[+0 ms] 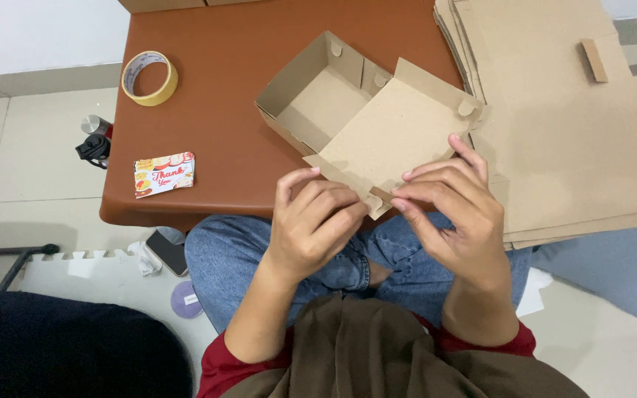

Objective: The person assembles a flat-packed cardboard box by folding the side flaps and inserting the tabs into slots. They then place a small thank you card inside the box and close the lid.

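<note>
A plain brown cardboard box (348,110) lies open on the tabletop (223,96), lid flat; left hand (311,221) and right hand (451,214) pinch its front flap.

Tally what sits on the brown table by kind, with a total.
Open cardboard box, held at its lid by the left hand and right hand: 1
Tape roll: 1
Printed card: 1
Stack of flat cardboard sheets: 1
Total: 4
</note>
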